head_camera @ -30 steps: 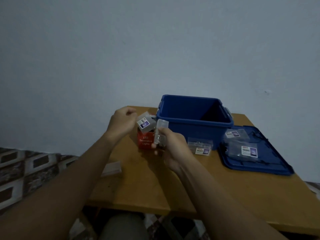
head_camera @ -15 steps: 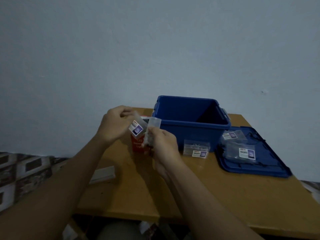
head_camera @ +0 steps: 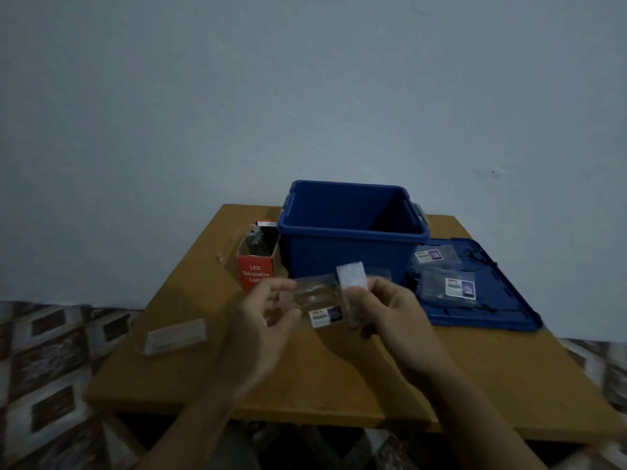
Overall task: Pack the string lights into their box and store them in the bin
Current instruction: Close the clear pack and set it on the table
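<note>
While left hand (head_camera: pixel 263 313) and right hand (head_camera: pixel 390 310) pinch packets (head_camera: pixel 320 301) | red box (head_camera: pixel 255 273) beside bin (head_camera: pixel 349 254)

Clear labelled packet of string lights (head_camera: pixel 317 301), pinched flat above the worktop (head_camera: pixel 339 374) in left hand (head_camera: pixel 268 320); second clear packet (head_camera: pixel 353 279), possibly the same kind, upright in right hand (head_camera: pixel 390 310). Red "LED Decorative Lights" box (head_camera: pixel 255 271), top open, upright just left of open blue bin (head_camera: pixel 353 256) at worktop's far edge.

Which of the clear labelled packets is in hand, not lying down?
The packet pinched by the left hand, beside the white-topped piece in the right hand; the far packet and near packet lie flat on the blue lid.
</note>
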The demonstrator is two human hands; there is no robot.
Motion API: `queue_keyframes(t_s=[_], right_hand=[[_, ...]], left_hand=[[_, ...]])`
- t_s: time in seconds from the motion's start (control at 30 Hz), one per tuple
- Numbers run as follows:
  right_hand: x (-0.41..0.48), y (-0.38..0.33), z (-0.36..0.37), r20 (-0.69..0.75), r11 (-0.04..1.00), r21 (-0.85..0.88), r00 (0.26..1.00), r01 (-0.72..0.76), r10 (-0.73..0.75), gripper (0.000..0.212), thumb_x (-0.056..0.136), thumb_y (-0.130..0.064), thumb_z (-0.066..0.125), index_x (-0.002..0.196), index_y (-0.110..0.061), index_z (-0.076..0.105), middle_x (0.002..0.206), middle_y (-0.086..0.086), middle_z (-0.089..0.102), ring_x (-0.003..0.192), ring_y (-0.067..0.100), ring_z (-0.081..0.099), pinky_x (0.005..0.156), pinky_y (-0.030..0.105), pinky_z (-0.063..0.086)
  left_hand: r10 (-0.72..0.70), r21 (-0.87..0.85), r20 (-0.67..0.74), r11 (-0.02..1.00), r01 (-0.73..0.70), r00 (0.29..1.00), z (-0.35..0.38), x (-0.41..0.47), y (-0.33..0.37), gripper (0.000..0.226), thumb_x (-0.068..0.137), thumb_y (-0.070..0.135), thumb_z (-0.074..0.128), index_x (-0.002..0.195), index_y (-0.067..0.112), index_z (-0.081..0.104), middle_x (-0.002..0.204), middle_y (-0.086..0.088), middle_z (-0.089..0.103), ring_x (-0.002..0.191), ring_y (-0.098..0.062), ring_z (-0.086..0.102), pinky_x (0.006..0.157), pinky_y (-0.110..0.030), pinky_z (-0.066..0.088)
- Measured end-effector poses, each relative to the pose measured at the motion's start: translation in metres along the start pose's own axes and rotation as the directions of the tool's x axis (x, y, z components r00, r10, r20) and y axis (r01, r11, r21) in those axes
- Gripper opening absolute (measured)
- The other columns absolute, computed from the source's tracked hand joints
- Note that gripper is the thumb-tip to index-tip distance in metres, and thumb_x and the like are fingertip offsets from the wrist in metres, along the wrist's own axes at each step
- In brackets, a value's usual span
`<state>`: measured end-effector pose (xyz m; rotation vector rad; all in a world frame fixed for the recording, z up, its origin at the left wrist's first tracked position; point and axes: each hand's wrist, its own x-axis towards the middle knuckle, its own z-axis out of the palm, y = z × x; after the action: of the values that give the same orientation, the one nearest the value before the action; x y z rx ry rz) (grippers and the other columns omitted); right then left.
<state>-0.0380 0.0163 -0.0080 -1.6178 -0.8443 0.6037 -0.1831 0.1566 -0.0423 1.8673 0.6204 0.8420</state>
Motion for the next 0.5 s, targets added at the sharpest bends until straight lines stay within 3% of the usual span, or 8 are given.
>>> queue_keyframes(t_s=[0.1, 0.3, 0.4, 0.5], right_hand=[[-0.014, 0.018, -0.028, 0.011, 0.997, -0.065, 0.999, -0.042, 0.043, 0.020, 0.099, -0.033, 0.056, 0.101, -0.016, 0.067, 0.088, -0.004, 0.074, 0.075, 0.012, 0.068, 0.063, 0.020, 0.052], [-0.026, 0.041, -0.059, 0.044, 0.985, -0.140, 0.993, -0.102, 0.109, 0.020, 0.099, -0.034, 0.055, 0.105, -0.019, 0.067, 0.092, -0.006, 0.073, 0.083, 0.012, 0.070, 0.075, 0.028, 0.054], [-0.024, 0.040, -0.064, -0.003, 0.979, -0.204, 1.000, -0.021, 0.021, 0.014, 0.100, -0.030, 0.055, 0.100, -0.020, 0.065, 0.085, -0.004, 0.070, 0.077, 0.010, 0.066, 0.068, 0.024, 0.051], [-0.016, 0.032, -0.065, -0.045, 0.956, -0.281, 0.993, 0.090, -0.106, 0.015, 0.099, -0.034, 0.054, 0.101, -0.022, 0.063, 0.087, 0.000, 0.067, 0.077, 0.015, 0.064, 0.067, 0.029, 0.052]], left_hand=[[-0.010, 0.009, 0.111, 1.000, 0.009, 0.994, 0.024, -0.004, -0.007, 0.040, 0.093, 0.009, 0.067, 0.121, 0.037, 0.061, 0.118, 0.019, 0.062, 0.108, 0.009, 0.059, 0.082, -0.008, 0.050], [0.024, 0.021, 0.231, 0.999, -0.030, 0.973, 0.046, 0.002, -0.011, 0.044, 0.093, 0.010, 0.068, 0.129, 0.033, 0.059, 0.116, 0.015, 0.060, 0.109, 0.007, 0.058, 0.090, -0.011, 0.049], [0.018, -0.003, 0.245, 1.000, -0.017, 0.969, 0.045, 0.004, -0.014, 0.039, 0.092, 0.013, 0.069, 0.123, 0.035, 0.062, 0.115, 0.014, 0.064, 0.108, 0.006, 0.060, 0.089, -0.011, 0.050], [-0.001, -0.012, 0.267, 1.000, 0.004, 0.964, 0.043, 0.004, -0.017, 0.039, 0.092, 0.016, 0.069, 0.124, 0.037, 0.062, 0.118, 0.016, 0.065, 0.109, 0.006, 0.060, 0.090, -0.013, 0.050]])
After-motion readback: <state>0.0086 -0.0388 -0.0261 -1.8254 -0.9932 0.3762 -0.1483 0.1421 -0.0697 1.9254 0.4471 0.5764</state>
